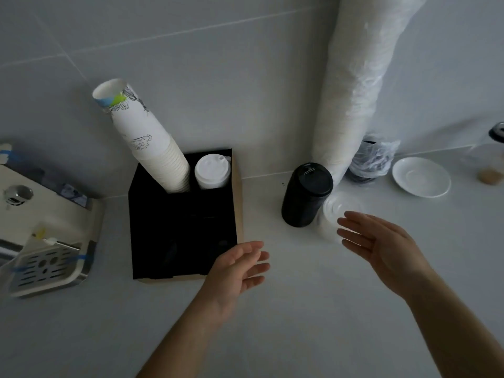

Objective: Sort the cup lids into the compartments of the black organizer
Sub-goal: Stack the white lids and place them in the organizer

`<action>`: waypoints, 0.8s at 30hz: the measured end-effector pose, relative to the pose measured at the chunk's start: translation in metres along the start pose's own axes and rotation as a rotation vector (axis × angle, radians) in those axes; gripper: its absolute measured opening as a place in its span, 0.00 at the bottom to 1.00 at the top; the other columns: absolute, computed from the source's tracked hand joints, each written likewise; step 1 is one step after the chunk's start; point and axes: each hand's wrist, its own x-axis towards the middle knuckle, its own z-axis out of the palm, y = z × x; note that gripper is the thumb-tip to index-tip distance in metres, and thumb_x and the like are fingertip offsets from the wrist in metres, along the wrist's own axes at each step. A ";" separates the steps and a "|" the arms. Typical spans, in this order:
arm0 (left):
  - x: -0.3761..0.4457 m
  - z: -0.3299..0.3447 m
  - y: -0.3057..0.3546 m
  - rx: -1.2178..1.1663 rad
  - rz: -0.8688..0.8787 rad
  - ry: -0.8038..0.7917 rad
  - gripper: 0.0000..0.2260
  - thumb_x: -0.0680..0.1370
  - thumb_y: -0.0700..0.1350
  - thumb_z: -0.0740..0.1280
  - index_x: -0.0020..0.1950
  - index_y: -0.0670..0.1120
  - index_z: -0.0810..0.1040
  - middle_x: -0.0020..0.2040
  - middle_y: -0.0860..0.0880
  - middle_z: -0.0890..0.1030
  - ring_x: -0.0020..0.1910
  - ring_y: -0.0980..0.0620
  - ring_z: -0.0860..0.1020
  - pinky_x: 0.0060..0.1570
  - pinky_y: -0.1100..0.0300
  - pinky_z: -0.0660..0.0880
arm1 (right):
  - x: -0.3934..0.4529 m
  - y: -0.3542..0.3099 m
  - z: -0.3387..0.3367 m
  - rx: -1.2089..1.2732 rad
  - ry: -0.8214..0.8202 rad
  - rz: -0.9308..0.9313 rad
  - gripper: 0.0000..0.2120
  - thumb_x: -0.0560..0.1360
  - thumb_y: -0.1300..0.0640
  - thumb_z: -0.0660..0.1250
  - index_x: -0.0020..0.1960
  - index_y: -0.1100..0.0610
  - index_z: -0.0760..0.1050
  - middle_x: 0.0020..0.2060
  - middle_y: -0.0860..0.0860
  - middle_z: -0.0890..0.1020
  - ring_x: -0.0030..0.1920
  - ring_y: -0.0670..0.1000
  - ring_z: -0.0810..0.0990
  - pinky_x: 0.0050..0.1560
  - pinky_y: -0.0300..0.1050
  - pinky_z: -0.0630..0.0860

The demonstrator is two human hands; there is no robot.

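Left hand point(240, 264) nearest, fingers relaxed, spread, empty, at black organizer's point(182, 227) near right corner. Right hand point(379, 244) right of organizer, fingers straight, apart, holding nothing, fingertips just beside clear lid stack point(334, 214). Black lid stack point(306, 195) upright, touching clear stack, right of organizer. White lid stack point(211, 171) in organizer's far right compartment; paper cup stack point(148, 137) in far left. Wrapped lid sleeve point(360, 85) leans on wall beyond.

A café drinks counter.
Stacked paper cups point(152, 143) in an organizer point(182, 222), a wrapped sleeve of lids point(362, 77), a coffee machine point(41, 227) and a saucer point(421, 177) against tiled wall.
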 end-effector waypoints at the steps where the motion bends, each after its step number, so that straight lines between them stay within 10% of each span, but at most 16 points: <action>1: 0.005 0.007 0.000 -0.008 -0.019 -0.008 0.09 0.79 0.43 0.64 0.57 0.47 0.80 0.52 0.45 0.84 0.52 0.46 0.83 0.53 0.51 0.78 | 0.004 -0.001 -0.007 0.006 0.023 -0.001 0.12 0.80 0.57 0.62 0.59 0.60 0.79 0.54 0.57 0.86 0.57 0.57 0.83 0.62 0.56 0.75; 15: 0.076 0.084 -0.006 0.037 -0.282 -0.067 0.13 0.78 0.50 0.65 0.62 0.51 0.73 0.63 0.48 0.76 0.63 0.49 0.75 0.57 0.55 0.73 | 0.076 0.005 -0.048 -0.215 0.241 -0.046 0.17 0.77 0.56 0.69 0.65 0.57 0.77 0.50 0.48 0.82 0.52 0.51 0.80 0.65 0.57 0.74; 24: 0.114 0.130 -0.007 0.189 -0.299 -0.126 0.41 0.63 0.64 0.71 0.73 0.51 0.68 0.66 0.54 0.74 0.55 0.58 0.75 0.63 0.55 0.71 | 0.114 0.007 -0.036 -0.339 0.157 -0.008 0.19 0.75 0.53 0.71 0.65 0.53 0.78 0.56 0.52 0.83 0.54 0.51 0.81 0.55 0.45 0.73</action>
